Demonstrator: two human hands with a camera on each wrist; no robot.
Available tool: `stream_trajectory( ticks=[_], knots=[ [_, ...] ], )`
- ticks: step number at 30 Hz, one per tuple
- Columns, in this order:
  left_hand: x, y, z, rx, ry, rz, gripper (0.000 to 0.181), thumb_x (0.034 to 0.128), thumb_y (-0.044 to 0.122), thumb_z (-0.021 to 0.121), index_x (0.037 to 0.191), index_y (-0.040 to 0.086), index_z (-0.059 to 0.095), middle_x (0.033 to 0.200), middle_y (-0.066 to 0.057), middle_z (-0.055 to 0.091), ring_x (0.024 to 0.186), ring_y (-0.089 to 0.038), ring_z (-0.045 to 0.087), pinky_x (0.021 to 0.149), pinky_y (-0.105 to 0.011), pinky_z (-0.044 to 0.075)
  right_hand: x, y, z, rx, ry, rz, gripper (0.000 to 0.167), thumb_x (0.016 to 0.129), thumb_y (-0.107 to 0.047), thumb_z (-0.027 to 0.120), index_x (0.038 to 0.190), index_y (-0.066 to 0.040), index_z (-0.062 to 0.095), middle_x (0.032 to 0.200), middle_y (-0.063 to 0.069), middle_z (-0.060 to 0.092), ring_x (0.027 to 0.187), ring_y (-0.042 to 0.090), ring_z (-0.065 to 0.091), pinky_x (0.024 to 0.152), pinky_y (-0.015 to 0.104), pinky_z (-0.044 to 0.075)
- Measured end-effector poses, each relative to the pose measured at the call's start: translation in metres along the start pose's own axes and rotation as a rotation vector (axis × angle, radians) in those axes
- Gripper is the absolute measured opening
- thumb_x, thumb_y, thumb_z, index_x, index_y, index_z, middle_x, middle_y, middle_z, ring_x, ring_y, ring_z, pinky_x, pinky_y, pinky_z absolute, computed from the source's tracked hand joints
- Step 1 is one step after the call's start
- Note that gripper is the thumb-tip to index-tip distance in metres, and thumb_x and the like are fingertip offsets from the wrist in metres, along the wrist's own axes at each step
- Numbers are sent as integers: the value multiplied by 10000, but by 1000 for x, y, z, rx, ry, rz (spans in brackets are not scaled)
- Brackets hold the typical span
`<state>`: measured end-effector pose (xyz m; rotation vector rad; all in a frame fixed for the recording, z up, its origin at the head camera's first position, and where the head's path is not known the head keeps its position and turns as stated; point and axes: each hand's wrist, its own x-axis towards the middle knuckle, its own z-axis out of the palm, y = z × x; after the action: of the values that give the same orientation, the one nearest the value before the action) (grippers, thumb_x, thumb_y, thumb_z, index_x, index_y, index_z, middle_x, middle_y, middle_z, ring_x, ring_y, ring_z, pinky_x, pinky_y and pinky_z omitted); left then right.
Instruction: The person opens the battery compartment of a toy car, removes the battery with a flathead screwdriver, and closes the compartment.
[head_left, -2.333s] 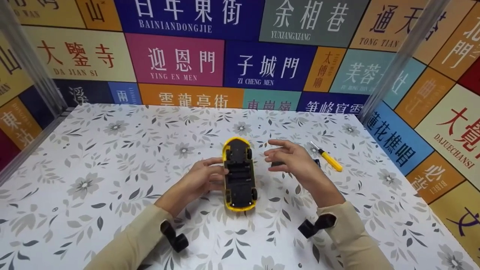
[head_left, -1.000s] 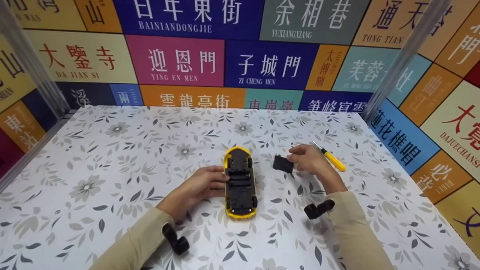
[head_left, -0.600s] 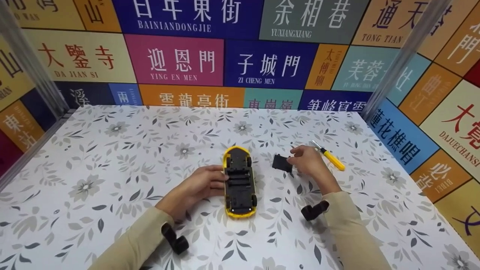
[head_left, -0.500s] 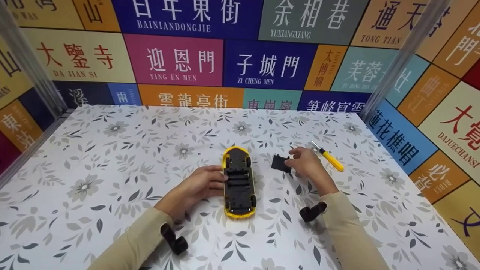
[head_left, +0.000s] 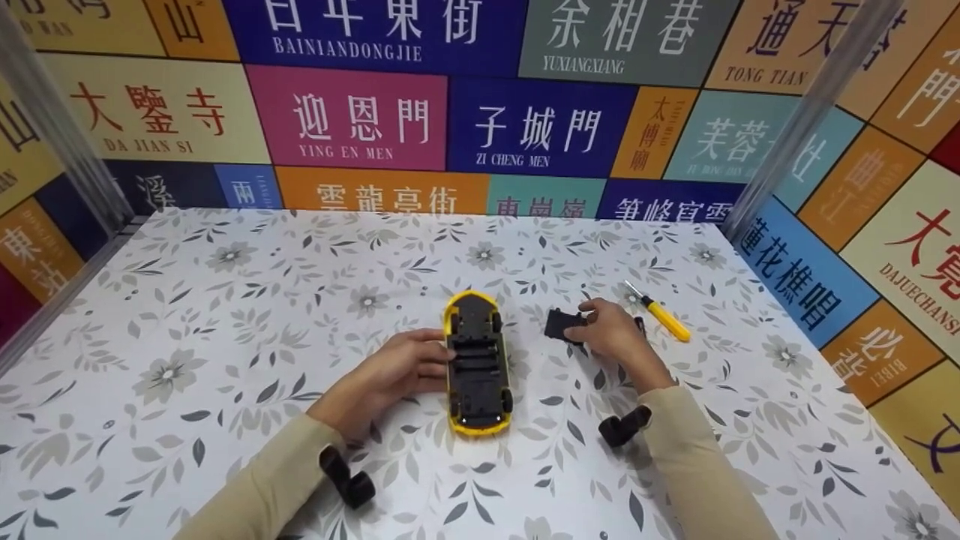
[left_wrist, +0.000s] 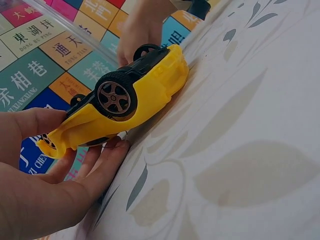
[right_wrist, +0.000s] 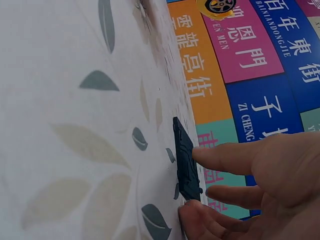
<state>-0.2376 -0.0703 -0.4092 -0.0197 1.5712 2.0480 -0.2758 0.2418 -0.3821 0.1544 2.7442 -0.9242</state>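
A yellow toy car (head_left: pixel 478 367) is held upside down at the middle of the table, its black underside with wheels facing up. My left hand (head_left: pixel 401 371) grips its left side; in the left wrist view the thumb lies on the underside and the fingers reach beneath the yellow body (left_wrist: pixel 145 95). To the car's right, a small flat black plastic cover (head_left: pixel 561 325) lies low at the tabletop. My right hand (head_left: pixel 611 330) pinches its right end between thumb and fingers. The right wrist view shows the fingertips at the edges of the cover (right_wrist: pixel 185 160).
A yellow-handled screwdriver (head_left: pixel 664 318) lies right of my right hand, its tip pointing away. A small dark piece (head_left: pixel 639 325) partly shows behind that hand. Flowered cloth (head_left: pixel 300 255) covers the table, and a printed sign wall (head_left: pixel 352 120) stands behind.
My right hand came down to the black cover, and its thumb has since shifted slightly further over it. The car was lowered a little toward me and then stayed nearly still in my left hand.
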Motion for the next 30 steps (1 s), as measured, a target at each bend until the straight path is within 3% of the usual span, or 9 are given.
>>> stream_trajectory(
  ticks=[6, 14, 24, 30],
  knots=[
    [1, 0, 1, 4, -7, 5, 555, 897, -14, 571, 1427, -30, 408, 900, -27, 743, 796, -149, 726, 800, -343, 624, 0, -1, 2, -36, -7, -38, 691, 917, -220, 709, 1490, 4, 395, 1462, 298, 468, 1304, 397, 503, 1111, 516, 450],
    [0, 0, 1, 3, 1, 1, 538, 900, -19, 565, 1416, -21, 415, 895, -28, 746, 789, -155, 727, 797, -356, 624, 2, 2, 0, 2, -24, -3, 771, 938, -236, 686, 1547, -6, 274, 1513, 274, 416, 1350, 404, 469, 1139, 522, 429],
    [0, 0, 2, -6, 0, 1, 532, 900, -27, 567, 1412, -23, 421, 917, -37, 750, 794, -161, 729, 819, -364, 627, 3, 3, 1, -24, -17, -25, 663, 919, -217, 710, 1459, 32, 416, 1484, 288, 443, 1370, 417, 448, 1167, 531, 392],
    [0, -1, 0, -3, -19, 9, 530, 899, -25, 561, 1407, -22, 409, 912, -21, 740, 798, -153, 727, 821, -357, 625, 2, 1, 1, 8, -12, 13, 616, 916, -217, 723, 1420, -27, 425, 1448, 259, 471, 1264, 378, 513, 1065, 495, 473]
  ],
)
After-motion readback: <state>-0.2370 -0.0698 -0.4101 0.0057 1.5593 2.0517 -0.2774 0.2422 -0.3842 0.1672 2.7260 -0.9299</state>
